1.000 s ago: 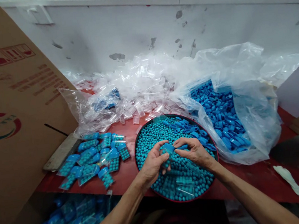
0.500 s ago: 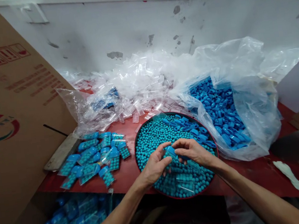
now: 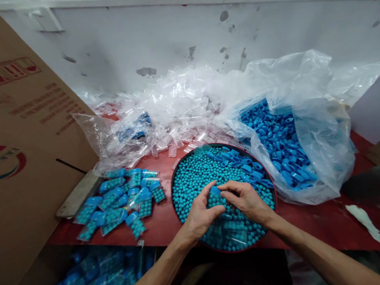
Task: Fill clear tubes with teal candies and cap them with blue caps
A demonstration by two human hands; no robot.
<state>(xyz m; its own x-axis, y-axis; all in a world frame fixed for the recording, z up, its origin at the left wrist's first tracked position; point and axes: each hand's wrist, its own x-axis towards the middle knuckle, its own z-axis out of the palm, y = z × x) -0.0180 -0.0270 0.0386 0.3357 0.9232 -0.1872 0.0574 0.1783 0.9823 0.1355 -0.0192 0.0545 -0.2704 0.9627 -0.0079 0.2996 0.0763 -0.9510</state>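
Observation:
My left hand (image 3: pixel 199 215) is closed around a small clear plastic container (image 3: pixel 213 200) of teal balls, held over a round tray. A blue cap (image 3: pixel 216 190) sits at the container's upper end, and the fingers of my right hand (image 3: pixel 246 201) pinch at it. Whether the cap is fully seated cannot be made out. Beneath both hands the round tray (image 3: pixel 172 195) with a dark red rim holds loose teal balls (image 3: pixel 193 174). Blue caps (image 3: pixel 248 168) lie at its right back side. Clear containers (image 3: pixel 236 235) rest on the balls near the front.
Filled, capped containers (image 3: pixel 115 206) lie in a pile on the red table (image 3: pixel 167 225) to the left. More filled containers (image 3: pixel 89 282) are below the table edge. An open plastic bag (image 3: pixel 327 145) of blue caps stands right. Empty clear containers (image 3: pixel 180 93) are heaped behind; a cardboard box (image 3: pixel 15 148) stands left.
My right hand's fingers have drawn in closer over the blue cap. My left hand has shifted slightly right, still holding the container.

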